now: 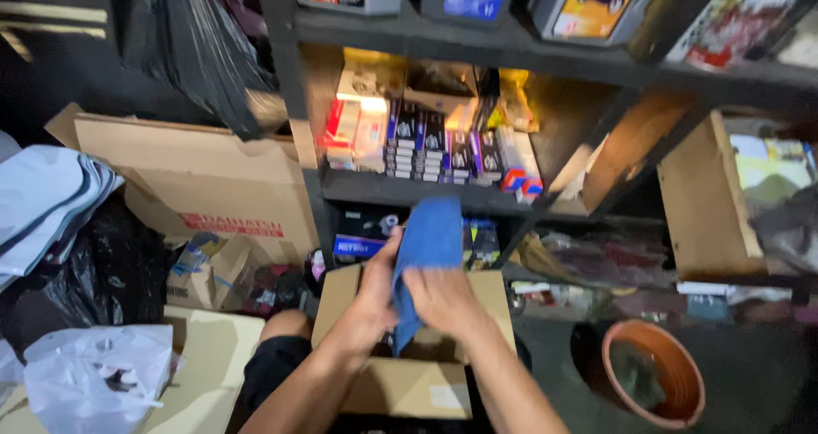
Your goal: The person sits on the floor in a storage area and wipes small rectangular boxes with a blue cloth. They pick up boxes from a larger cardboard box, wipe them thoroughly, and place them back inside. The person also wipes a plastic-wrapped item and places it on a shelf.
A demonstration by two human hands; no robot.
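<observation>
Both hands hold a blue cloth [430, 251] above an open box [409, 374]. The left hand [375, 293] has its fingers curled shut on the cloth's left edge. The right hand [443, 298] grips its lower part, fingers closed. A shelf [400, 191] stands behind the box; an orange pot [682, 374] sits right of the box.
</observation>
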